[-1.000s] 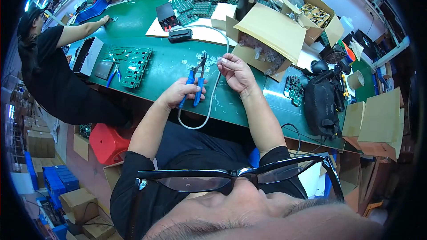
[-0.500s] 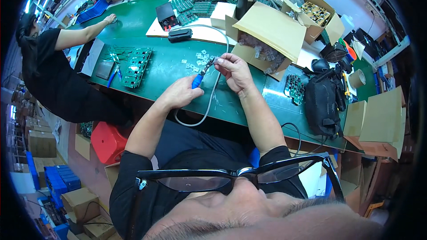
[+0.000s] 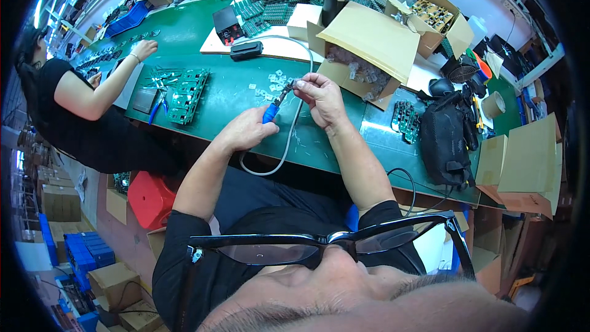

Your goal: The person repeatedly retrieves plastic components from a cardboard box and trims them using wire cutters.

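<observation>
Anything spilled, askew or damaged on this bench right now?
No damage is evident. Small clear pieces lie loosely scattered on the green bench, near the blue-handled pliers in the left hand; with similar-looking pieces in the open carton, they look spilled, perhaps deliberately tipped out.

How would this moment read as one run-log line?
left hand: gripping blue-handled pliers | right hand: pinching small piece at pliers' tip | nearby: scattered pale pieces on green table

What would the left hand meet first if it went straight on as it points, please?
Probably the right hand: the pliers in the left hand point toward it, though depth is unclear.
</observation>
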`<state>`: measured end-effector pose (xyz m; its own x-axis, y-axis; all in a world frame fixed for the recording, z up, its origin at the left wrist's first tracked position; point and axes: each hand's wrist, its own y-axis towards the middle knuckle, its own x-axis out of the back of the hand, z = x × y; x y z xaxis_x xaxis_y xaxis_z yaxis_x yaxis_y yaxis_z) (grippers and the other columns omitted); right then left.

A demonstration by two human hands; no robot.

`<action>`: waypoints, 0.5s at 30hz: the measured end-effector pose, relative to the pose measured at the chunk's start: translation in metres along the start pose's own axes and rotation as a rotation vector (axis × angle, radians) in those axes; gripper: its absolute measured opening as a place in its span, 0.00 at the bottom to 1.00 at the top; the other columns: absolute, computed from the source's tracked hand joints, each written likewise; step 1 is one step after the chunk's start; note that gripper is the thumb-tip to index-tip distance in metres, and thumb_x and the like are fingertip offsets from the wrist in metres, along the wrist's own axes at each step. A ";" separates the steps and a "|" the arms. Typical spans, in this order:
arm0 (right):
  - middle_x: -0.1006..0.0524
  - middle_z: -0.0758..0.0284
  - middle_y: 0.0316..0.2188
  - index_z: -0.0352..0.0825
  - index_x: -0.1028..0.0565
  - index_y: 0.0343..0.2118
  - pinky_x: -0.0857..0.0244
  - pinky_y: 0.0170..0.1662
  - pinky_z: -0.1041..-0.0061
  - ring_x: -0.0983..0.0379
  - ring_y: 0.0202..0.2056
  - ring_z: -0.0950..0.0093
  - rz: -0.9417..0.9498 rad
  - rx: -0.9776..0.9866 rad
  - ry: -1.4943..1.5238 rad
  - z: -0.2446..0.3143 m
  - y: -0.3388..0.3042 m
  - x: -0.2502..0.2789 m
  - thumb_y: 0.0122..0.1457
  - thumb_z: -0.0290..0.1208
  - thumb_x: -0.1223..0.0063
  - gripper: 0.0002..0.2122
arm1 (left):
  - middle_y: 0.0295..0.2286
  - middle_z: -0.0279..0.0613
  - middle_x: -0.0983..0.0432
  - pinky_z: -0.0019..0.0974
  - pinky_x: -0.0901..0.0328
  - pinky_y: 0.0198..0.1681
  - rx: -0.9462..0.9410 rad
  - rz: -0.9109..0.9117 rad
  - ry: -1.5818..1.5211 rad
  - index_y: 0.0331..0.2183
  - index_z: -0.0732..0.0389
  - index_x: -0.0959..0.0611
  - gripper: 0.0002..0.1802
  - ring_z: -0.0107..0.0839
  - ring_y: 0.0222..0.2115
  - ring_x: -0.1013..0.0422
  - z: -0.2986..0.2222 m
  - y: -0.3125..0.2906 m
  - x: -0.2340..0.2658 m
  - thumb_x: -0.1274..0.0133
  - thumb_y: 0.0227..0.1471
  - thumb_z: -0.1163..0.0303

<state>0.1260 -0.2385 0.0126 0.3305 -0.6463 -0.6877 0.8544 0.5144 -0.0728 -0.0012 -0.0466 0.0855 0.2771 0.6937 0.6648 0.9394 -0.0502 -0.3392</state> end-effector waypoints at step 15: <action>0.17 0.65 0.36 0.33 0.21 0.38 0.21 0.44 0.78 0.18 0.37 0.76 -0.008 0.015 -0.045 -0.002 0.002 0.004 0.62 0.20 0.36 0.05 | 0.25 0.63 0.24 0.56 0.33 0.38 -0.041 -0.184 0.131 0.31 0.68 0.23 0.18 0.63 0.31 0.25 -0.010 -0.006 -0.007 0.46 0.54 0.59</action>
<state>0.1278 -0.2390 0.0080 0.3410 -0.6751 -0.6542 0.8629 0.5010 -0.0672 -0.0067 -0.0586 0.0895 0.1221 0.5947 0.7946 0.9832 0.0370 -0.1788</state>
